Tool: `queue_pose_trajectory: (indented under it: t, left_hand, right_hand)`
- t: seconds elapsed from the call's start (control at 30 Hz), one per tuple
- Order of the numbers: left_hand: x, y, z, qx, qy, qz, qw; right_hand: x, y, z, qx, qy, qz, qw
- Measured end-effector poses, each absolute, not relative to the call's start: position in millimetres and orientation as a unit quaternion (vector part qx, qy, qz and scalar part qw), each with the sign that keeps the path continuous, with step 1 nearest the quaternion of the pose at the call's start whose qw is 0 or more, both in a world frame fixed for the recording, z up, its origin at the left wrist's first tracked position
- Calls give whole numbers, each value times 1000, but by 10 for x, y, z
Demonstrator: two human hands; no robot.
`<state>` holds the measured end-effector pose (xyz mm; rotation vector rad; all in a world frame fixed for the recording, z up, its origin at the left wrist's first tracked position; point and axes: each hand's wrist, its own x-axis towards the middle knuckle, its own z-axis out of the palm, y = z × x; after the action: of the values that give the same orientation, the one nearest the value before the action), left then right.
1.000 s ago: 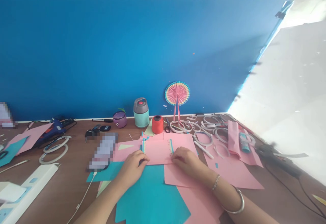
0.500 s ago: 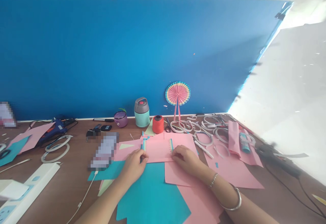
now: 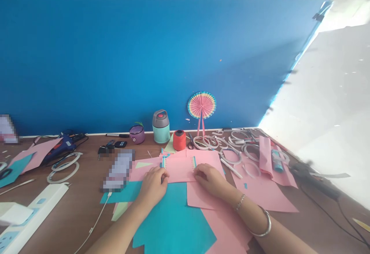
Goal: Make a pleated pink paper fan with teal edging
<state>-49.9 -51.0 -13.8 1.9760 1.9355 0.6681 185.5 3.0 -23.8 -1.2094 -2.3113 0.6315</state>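
A pink sheet of paper [image 3: 178, 169] with teal, cream and dotted borders at its left and right ends lies in front of me. My left hand [image 3: 154, 180] has its fingers curled at the sheet's lower left corner. Its lower right corner is pinched by the curled fingers of my right hand [image 3: 209, 179]; the fingertips of both hands are partly hidden. Under the sheet and my wrists are a large teal sheet [image 3: 173, 223] and more pink paper [image 3: 202, 196]. A round pink paper fan [image 3: 201, 105] stands at the back against the blue panel.
Behind the paper stand a red thread spool [image 3: 179, 141], a mint flask [image 3: 161, 128] and a purple pot [image 3: 137, 135]. A phone [image 3: 119, 171] on a cable lies left, near a white power strip [image 3: 37, 215]. White tape rings [image 3: 231, 155] and a glue gun [image 3: 315, 179] are at right.
Both hands stay at the pink sheet's lower corners, with only a very slight shift of the fingers. The view has tilted a little; nothing else has visibly moved.
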Motion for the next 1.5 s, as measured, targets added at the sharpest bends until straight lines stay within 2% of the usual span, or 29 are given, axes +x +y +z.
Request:
queue_pose_trajectory:
  t: [0.1, 0.2, 0.4, 0.77, 0.87, 0.97, 1.03, 1.13, 1.2, 1.27, 1.37, 1.5]
  left_hand:
    - [-484, -525, -143, 729, 637, 238, 85]
    - [-469, -548, -151, 802, 553, 225, 22]
    - [-475, -554, -142, 857, 481, 182, -31]
    - [-657, -548, -4, 814, 546, 195, 23]
    - [-684, -546, -41, 786, 556, 270, -6]
    - [-669, -580, -29, 731, 562, 384, -42]
    - [-632, -618, -3, 711, 572, 409, -4]
    - [-532, -665, 10, 707, 590, 354, 160]
    - [-449, -672, -17, 687, 585, 341, 264]
    - [-374, -660, -61, 659, 579, 366, 310]
    - [-313, -639, -115, 632, 598, 402, 285]
    - [-343, -650, -118, 640, 612, 425, 187]
  right_hand:
    - [1838, 0, -204, -426, -855, 193, 223]
    - [1810, -50, -184, -354, -902, 115, 218]
    - [1770, -83, -188, -264, -947, 32, 177]
    - [1923, -55, -83, -328, -929, 45, 164]
    - [1933, -30, -133, -313, -927, 74, 191]
    - [1917, -32, -125, -333, -887, 186, 259]
    - [1894, -57, -88, -356, -838, 285, 298]
    - [1844, -118, -46, -363, -797, 361, 320]
    - [1807, -158, -52, -337, -817, 341, 321]
    - [1771, -193, -78, -291, -863, 264, 318]
    - [1723, -234, -105, -232, -916, 132, 299]
    - [1700, -271, -73, -213, -933, 70, 280]
